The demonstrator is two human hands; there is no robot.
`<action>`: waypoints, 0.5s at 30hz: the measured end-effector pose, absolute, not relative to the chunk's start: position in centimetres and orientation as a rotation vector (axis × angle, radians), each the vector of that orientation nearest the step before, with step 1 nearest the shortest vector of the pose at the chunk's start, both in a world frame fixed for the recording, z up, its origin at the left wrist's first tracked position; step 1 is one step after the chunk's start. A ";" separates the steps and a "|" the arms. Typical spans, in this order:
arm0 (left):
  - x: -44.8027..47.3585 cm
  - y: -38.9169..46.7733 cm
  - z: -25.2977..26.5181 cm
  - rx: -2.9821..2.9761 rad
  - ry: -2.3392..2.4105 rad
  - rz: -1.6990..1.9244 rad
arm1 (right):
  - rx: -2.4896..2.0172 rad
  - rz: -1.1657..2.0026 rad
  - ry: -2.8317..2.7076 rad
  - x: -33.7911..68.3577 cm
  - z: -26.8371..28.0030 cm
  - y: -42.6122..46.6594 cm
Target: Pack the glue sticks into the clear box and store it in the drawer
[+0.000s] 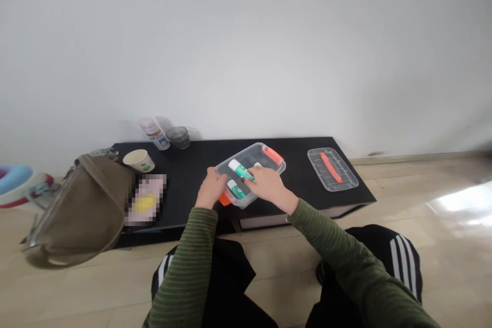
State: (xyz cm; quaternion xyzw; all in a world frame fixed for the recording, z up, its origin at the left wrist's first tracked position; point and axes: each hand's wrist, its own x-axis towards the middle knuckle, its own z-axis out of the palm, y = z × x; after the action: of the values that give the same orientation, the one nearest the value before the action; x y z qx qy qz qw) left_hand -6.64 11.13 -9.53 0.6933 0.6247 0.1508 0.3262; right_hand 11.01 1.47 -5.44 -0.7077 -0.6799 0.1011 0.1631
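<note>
A clear plastic box [249, 155] with orange latches stands lidless and turned at an angle on the black cabinet. My left hand [210, 187] grips its left end near one latch, thumb over the rim. My right hand [268, 184] reaches over the box, its fingers closed on a green and white glue stick [239, 169]. A second glue stick [235, 189] lies inside the box below it. A white end of another item shows behind my right fingers, mostly hidden. The box's clear lid [332, 169], with an orange handle, lies flat to the right.
On the left of the black cabinet [295, 151] are a paper cup [139, 160], a dark glass [179, 137], a spray can [154, 133] and a blurred pink packet [146, 200]. An olive bag [88, 205] overhangs the left end. A white wall rises behind.
</note>
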 end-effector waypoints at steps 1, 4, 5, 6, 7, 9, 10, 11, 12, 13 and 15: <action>-6.7 11.1 -9.5 1.812 1.634 0.394 | -2.126 0.317 -1.979 10.2 -5.3 2.4; -6.7 10.9 -9.4 1.805 1.624 0.396 | -2.344 0.461 -2.048 9.0 -5.5 4.5; -6.8 10.9 -9.3 1.806 1.619 0.399 | -2.381 0.534 -2.063 8.9 -5.7 5.0; -6.8 10.9 -9.3 1.809 1.615 0.399 | -2.404 0.602 -2.072 8.9 -5.8 5.4; -6.8 10.9 -9.4 1.813 1.614 0.397 | -2.410 0.654 -2.083 9.0 -6.0 5.6; -6.8 11.0 -9.5 1.825 1.618 0.392 | -2.397 0.694 -2.104 9.2 -6.2 5.9; -6.8 11.0 -9.6 1.831 1.623 0.388 | -2.383 0.687 -2.109 9.3 -6.3 5.9; -6.8 11.1 -9.6 1.833 1.627 0.384 | -2.372 0.676 -2.109 9.4 -6.3 5.8; -6.8 11.1 -9.7 1.833 1.629 0.383 | -2.360 0.667 -2.106 9.4 -6.4 5.7; -6.8 11.1 -9.7 1.831 1.630 0.384 | -2.347 0.660 -2.103 9.4 -6.4 5.6; -6.8 11.1 -9.6 1.824 1.628 0.386 | -2.311 0.632 -2.098 9.5 -6.5 5.4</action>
State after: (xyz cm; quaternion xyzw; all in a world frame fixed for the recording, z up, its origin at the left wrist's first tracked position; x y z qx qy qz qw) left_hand -6.80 11.06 -9.64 0.6965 0.6215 0.1475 0.3271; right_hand 9.46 5.36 -6.50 -0.7255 -0.6586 0.1984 -0.0212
